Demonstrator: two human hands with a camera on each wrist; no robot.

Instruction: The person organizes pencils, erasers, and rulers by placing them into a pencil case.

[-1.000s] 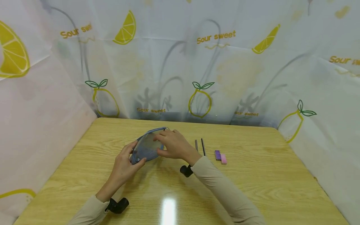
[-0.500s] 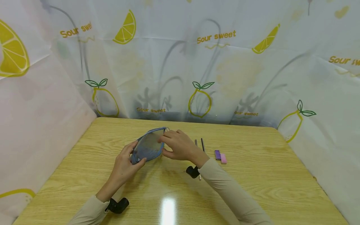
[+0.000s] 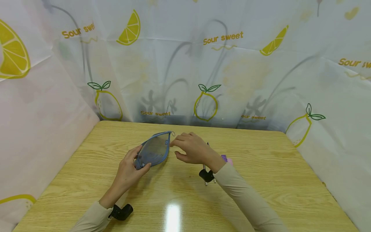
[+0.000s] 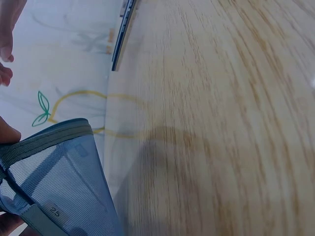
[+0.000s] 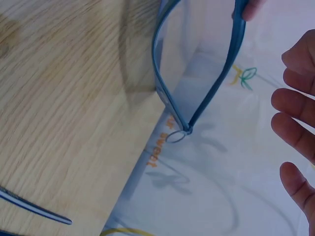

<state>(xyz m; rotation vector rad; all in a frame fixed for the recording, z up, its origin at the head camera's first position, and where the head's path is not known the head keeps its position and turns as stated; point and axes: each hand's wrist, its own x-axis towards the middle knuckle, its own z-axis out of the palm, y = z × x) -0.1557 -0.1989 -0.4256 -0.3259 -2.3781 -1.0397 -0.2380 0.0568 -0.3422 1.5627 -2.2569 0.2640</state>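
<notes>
Lemon-print sheeting (image 3: 179, 19) behind and beside a wood-grain bench (image 3: 284, 183)
Yellow citrus wedges (image 3: 129, 29), outlined lemons (image 3: 205, 106) with green leaves (image 3: 214, 87) and orange "Sour sweet" lettering (image 3: 223, 37) mark the sheeting; white glare (image 3: 173, 214) shows on the bench's near part.

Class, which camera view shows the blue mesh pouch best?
The head view: it shows nearly the whole blue mesh pouch, partly covered by the left hand. The left wrist view shows its mesh and "25" label closely, but cuts the pouch off. The right wrist view shows its open rim, cut off at the top.
</notes>
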